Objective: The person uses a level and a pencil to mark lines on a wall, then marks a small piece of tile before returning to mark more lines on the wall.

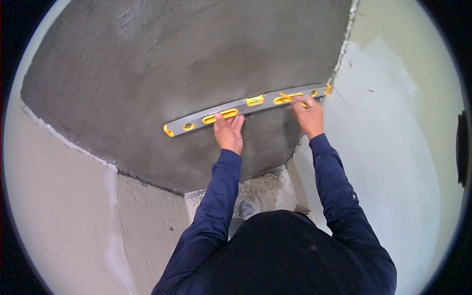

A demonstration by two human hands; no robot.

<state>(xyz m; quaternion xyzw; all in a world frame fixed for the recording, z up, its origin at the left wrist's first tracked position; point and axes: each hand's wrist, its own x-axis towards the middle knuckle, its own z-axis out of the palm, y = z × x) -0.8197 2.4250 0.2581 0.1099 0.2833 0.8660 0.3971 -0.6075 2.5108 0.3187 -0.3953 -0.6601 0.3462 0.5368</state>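
Note:
A grey spirit level [269, 101] with yellow fittings lies against the dark cement-rendered wall [177, 59], its right end close to the corner. My left hand [229, 132] grips the level at its left handle slot, thumb on the front and fingers beneath the lower edge. Near the right slot, my right hand [309, 117] is closed around a thin yellow pencil [286, 96], which crosses in front of the level. The pencil's tip is too small to place exactly.
A pale plastered wall [383, 132] meets the render on the right, with a rough edge along the corner. Another light wall [64, 172] stands on the left. Below, a speckled floor [270, 189] shows between my arms.

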